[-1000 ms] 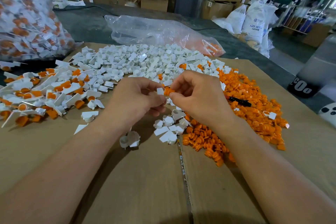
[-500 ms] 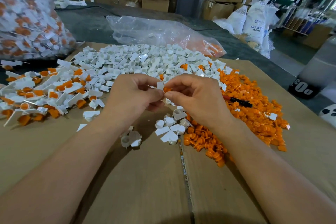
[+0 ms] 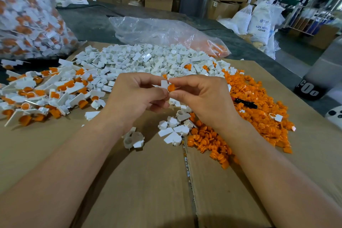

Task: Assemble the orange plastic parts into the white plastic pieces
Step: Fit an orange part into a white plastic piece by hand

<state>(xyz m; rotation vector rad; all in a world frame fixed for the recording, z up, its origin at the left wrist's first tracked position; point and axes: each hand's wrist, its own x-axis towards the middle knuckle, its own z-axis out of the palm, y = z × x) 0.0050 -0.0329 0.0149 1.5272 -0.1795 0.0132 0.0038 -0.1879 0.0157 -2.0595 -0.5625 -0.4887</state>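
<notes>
On the flattened cardboard (image 3: 129, 181) that covers the work surface, everything lies in loose heaps. At the far left stands a bulging clear sack (image 3: 27, 15) packed with white-and-orange assembled pieces, and behind the heaps slumps a crumpled plastic bag (image 3: 157, 31) with some orange showing in its right end. A broad heap of white pieces (image 3: 148, 61) spreads across the back of the cardboard; a heap of orange parts (image 3: 259, 116) runs down the right side, and a pile of joined pieces (image 3: 46, 94) lies on the left. Both forearms reach in from the near edge and hide part of the cardboard and the inner edge of the orange heap. The left hand (image 3: 133, 98) pinches a single white piece (image 3: 164, 84) between thumb and curled fingers, above the middle of the sheet. The right hand (image 3: 203, 102) pinches one orange part (image 3: 171, 87) at its fingertips and holds it against that white piece; whether it is seated inside cannot be told, as the fingers cover the joint. A few stray white pieces (image 3: 174, 129) lie below the hands, and a small black object (image 3: 244, 102) rests on the orange heap.
</notes>
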